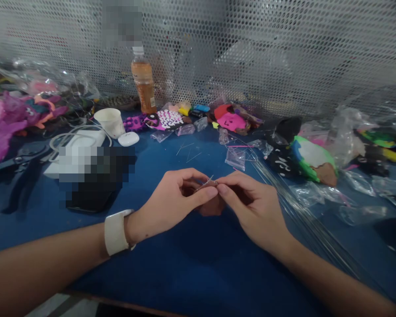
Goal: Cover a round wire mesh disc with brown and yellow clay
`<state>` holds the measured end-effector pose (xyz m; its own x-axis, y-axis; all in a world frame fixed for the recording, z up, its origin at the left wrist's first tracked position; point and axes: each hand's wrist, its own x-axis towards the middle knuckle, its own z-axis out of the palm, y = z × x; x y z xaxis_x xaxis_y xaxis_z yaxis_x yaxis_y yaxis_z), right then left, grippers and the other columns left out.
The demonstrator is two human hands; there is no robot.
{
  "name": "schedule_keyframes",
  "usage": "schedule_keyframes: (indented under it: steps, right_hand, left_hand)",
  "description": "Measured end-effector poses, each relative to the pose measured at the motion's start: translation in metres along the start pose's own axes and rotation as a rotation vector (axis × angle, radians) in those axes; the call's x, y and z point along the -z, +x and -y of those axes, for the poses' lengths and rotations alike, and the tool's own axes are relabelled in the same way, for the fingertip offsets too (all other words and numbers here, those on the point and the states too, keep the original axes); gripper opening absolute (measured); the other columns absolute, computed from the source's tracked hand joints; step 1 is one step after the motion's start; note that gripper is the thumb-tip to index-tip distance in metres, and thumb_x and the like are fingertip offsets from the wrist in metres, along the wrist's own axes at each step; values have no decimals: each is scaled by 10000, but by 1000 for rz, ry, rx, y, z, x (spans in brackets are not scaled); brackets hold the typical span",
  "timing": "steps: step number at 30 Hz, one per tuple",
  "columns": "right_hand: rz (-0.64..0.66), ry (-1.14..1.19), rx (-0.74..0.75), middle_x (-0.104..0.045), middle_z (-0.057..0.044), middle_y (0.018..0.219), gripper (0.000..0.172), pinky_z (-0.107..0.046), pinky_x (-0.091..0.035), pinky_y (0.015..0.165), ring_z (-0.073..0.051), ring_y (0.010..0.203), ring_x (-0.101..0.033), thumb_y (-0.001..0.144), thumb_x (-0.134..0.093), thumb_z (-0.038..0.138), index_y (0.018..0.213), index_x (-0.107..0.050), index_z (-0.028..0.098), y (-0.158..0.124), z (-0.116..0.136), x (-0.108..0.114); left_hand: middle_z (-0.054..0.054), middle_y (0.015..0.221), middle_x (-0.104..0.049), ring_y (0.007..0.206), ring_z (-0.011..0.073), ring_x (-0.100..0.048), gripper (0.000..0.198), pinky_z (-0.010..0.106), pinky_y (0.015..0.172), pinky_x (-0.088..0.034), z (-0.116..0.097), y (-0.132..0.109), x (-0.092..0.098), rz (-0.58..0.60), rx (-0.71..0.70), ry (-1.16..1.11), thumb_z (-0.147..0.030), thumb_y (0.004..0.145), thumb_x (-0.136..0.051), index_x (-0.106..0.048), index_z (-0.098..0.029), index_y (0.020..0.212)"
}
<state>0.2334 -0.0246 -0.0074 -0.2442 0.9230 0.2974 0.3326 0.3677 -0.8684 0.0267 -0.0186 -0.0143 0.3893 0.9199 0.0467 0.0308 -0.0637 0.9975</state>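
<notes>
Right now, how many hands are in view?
2. The left hand, with a white wristband on its wrist, is just left of centre; the right hand is right of centre. Their fingertips meet at a brown piece. No other hand shows.

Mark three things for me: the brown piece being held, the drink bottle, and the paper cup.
Brown piece (212, 208): head view, on its visible lower part.
Drink bottle (144, 84): head view, on the middle of its body.
Paper cup (115, 126): head view, on its outer wall.
</notes>
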Motion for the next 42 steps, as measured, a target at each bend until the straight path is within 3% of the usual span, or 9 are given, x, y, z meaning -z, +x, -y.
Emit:
schedule_keyframes:
  steps: [9, 21, 29, 36, 42]
  right_hand:
    - [0, 40, -21, -733, -22, 842, 120, -296, -623, 607, -154, 676, -726, 1005, -682, 299, 942, -755, 228, -2, 2, -1]
    - [2, -5, 0, -711, -11, 798, 179, -292, -590, 565, -154, 657, -706, 1019, -673, 354, 888, -738, 250, -2, -1, -1]
    - [4, 26, -11, -712, -15, 786, 205, -307, -601, 593, -157, 651, -706, 1016, -675, 357, 861, -730, 235, -1, -1, -2]
    - [-4, -52, 38, -710, -14, 762, 214, -311, -589, 613, -161, 657, -697, 1000, -701, 356, 824, -739, 240, -2, 0, -2]
    - [28, 38, 27, -758, -28, 954, 124, -359, -650, 757, -190, 816, -754, 991, -717, 370, 1045, -765, 269, -1, -4, 1]
  left_hand:
    - [29, 904, -768, 816, 150, -759, 173, 233, 746, -629, -6, -4, -5, -42, -65, 27, -331, 1037, -654, -706, -166, 1035]
    - [27, 898, -760, 808, 143, -733, 238, 230, 731, -600, -7, -8, -6, -14, -92, 107, -370, 1068, -599, -742, -184, 1025]
    - [14, 932, -794, 843, 148, -765, 202, 221, 751, -603, -4, -8, -6, -10, -84, 129, -351, 1059, -616, -747, -197, 1052]
    - [-7, 891, -796, 802, 136, -726, 194, 217, 702, -543, -3, -7, -5, 13, -116, 273, -335, 1015, -691, -805, -215, 914]
    - [21, 953, -818, 901, 185, -766, 183, 267, 808, -599, -2, -3, 0, -60, -122, 157, -348, 1011, -698, -814, -208, 996]
